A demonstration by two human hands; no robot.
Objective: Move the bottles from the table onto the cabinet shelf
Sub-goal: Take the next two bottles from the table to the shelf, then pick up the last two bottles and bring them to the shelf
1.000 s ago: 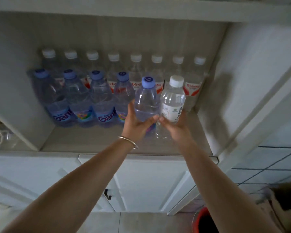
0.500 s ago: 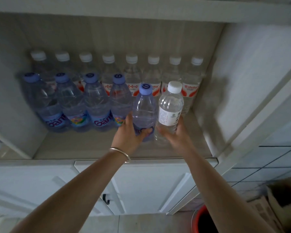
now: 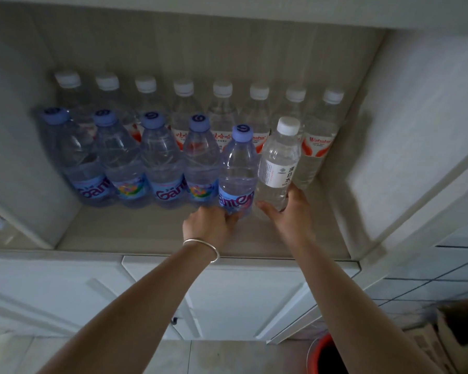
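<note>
My left hand (image 3: 210,224) grips the base of a blue-capped bottle (image 3: 238,168) with a blue label, standing at the right end of the front row on the cabinet shelf (image 3: 146,233). My right hand (image 3: 288,211) holds the bottom of a clear white-capped bottle (image 3: 278,163) with a white label, just right of the blue one. Several other blue-capped bottles (image 3: 162,163) line the front row to the left. Behind them stands a row of several white-capped bottles (image 3: 319,141) with red-and-white labels.
The shelf's right wall (image 3: 405,147) is close to the white-labelled bottle. White cabinet doors (image 3: 241,300) lie below the shelf. A red bucket (image 3: 324,357) and a cardboard box (image 3: 449,336) sit on the tiled floor at the lower right.
Both hands have pushed their bottles deeper onto the shelf and lowered them, bringing the blue-capped one into line with the front row. My grips have slid down to the bottles' bases.
</note>
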